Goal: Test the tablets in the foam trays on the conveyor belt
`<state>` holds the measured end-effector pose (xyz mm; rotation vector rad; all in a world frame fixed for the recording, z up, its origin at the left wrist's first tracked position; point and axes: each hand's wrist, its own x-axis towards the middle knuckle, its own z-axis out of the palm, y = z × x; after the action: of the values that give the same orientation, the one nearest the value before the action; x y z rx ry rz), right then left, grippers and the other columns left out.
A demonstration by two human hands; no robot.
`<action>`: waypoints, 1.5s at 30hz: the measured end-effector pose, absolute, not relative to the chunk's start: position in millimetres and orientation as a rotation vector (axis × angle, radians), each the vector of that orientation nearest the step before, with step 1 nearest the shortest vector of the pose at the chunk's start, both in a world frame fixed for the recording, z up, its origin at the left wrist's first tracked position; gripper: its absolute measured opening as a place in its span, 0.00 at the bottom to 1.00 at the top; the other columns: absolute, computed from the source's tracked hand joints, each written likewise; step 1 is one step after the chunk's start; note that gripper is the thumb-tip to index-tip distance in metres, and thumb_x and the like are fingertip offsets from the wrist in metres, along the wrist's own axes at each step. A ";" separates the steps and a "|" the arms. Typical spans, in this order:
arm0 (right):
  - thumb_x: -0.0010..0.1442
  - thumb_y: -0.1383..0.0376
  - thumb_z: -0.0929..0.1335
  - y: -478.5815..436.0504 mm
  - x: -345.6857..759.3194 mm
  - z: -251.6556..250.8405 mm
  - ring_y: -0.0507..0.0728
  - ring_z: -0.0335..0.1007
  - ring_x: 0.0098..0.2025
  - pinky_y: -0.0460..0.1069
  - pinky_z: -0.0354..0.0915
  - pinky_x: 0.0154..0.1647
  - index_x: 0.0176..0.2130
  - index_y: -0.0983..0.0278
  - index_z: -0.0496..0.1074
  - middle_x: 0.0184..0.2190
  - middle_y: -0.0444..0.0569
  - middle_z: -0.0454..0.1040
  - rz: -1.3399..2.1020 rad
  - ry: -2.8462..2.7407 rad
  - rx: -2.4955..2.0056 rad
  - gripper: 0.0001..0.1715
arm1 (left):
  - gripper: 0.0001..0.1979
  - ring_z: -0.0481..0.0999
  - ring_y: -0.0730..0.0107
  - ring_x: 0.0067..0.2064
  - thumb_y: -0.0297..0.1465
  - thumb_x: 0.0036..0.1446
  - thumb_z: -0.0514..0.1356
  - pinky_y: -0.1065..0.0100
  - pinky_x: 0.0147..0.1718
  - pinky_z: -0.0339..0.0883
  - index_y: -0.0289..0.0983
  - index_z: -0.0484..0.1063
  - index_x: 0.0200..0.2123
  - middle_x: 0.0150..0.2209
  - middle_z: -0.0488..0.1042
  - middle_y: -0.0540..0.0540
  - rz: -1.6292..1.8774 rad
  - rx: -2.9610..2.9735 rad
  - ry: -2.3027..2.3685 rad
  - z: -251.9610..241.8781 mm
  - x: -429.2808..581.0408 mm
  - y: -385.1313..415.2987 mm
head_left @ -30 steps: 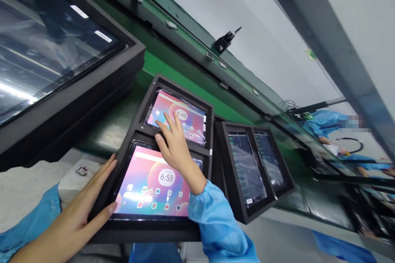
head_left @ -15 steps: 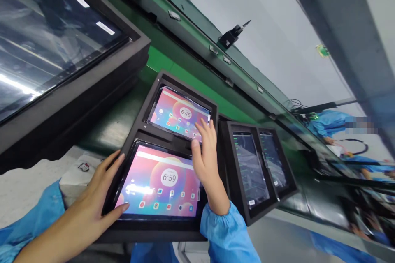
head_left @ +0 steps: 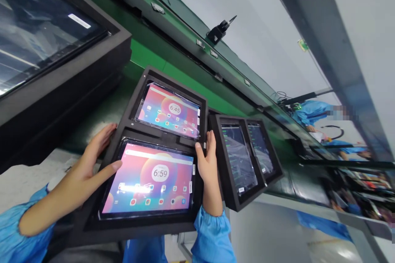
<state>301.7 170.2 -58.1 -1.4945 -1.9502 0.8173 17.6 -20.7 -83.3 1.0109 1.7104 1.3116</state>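
A black foam tray sits in front of me with two lit tablets in its recesses. The upper tablet reads 6:45 and the lower tablet reads 6:59; both have white labels along their right edges. My left hand grips the tray's left side, thumb over the rim near the lower tablet and fingers along the outer wall. On the right side, my right hand clasps the tray's edge between thumb and fingers, beside the gap between the recesses.
Right of my tray stands another black tray with two dark-screened tablets. A large black tray with a big dark screen is at upper left. All are on a green bench. A black plug adapter is on the ledge. Co-workers in blue sleeves are farther right.
My right hand has moved off the upper tablet's screen down to the tray's right edge. My left thumb has shifted up along the left rim. The whole view has swung slightly.
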 end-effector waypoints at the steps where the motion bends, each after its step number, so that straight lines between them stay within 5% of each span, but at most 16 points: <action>1: 0.67 0.46 0.64 163.3 305.5 -58.3 0.62 0.41 0.76 0.65 0.45 0.74 0.73 0.59 0.44 0.75 0.57 0.44 0.839 -1.940 -1.496 0.47 | 0.37 0.51 0.54 0.73 0.48 0.62 0.58 0.46 0.70 0.47 0.64 0.44 0.69 0.73 0.48 0.58 1.260 1.027 1.736 -83.7 18.3 -21.9; 8: 0.67 0.49 0.66 109.1 331.5 -61.8 0.63 0.42 0.76 0.65 0.48 0.74 0.73 0.56 0.46 0.75 0.53 0.47 0.933 -1.822 -1.610 0.45 | 0.28 0.49 0.54 0.73 0.50 0.66 0.52 0.39 0.69 0.48 0.68 0.48 0.66 0.73 0.44 0.63 1.013 1.340 1.900 -76.1 9.5 -15.7; 15: 0.67 0.49 0.66 101.6 334.6 -57.3 0.61 0.45 0.75 0.63 0.47 0.74 0.72 0.53 0.49 0.74 0.49 0.50 1.000 -1.788 -1.615 0.41 | 0.30 0.47 0.55 0.74 0.51 0.66 0.50 0.45 0.69 0.55 0.61 0.46 0.69 0.74 0.43 0.58 0.960 1.576 1.898 -71.8 2.6 11.6; 22: 0.66 0.53 0.65 194.8 288.5 -45.7 0.62 0.51 0.73 0.60 0.49 0.73 0.65 0.60 0.65 0.70 0.52 0.60 0.802 -1.985 -1.523 0.32 | 0.31 0.48 0.51 0.73 0.49 0.67 0.46 0.45 0.70 0.48 0.38 0.59 0.66 0.71 0.52 0.38 1.060 1.760 1.917 -57.0 -12.5 100.4; 32: 0.61 0.55 0.68 233.3 271.4 -51.8 0.66 0.70 0.62 0.62 0.64 0.63 0.65 0.62 0.64 0.59 0.57 0.74 0.676 -1.828 -1.686 0.36 | 0.28 0.56 0.51 0.70 0.40 0.69 0.42 0.49 0.70 0.51 0.31 0.60 0.65 0.69 0.56 0.35 1.089 1.835 1.945 -76.7 -27.6 160.1; 38: 0.56 0.56 0.72 234.4 273.0 -55.9 0.66 0.71 0.61 0.61 0.66 0.62 0.63 0.60 0.66 0.57 0.54 0.76 0.659 -1.807 -1.696 0.38 | 0.31 0.57 0.47 0.69 0.42 0.70 0.38 0.50 0.70 0.52 0.29 0.62 0.64 0.68 0.56 0.35 1.145 1.882 1.958 -87.5 -28.9 156.0; 45: 0.54 0.56 0.72 239.3 279.7 -58.8 0.66 0.67 0.65 0.61 0.63 0.65 0.67 0.61 0.61 0.63 0.55 0.70 0.695 -1.842 -1.630 0.45 | 0.27 0.55 0.50 0.71 0.31 0.69 0.38 0.50 0.69 0.56 0.30 0.69 0.59 0.66 0.61 0.34 1.118 2.010 1.962 -83.4 -27.4 153.1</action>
<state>279.7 239.3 -58.8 -1.6303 -1.8421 0.6953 -27.4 153.1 -83.4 2.0102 1.9618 1.1176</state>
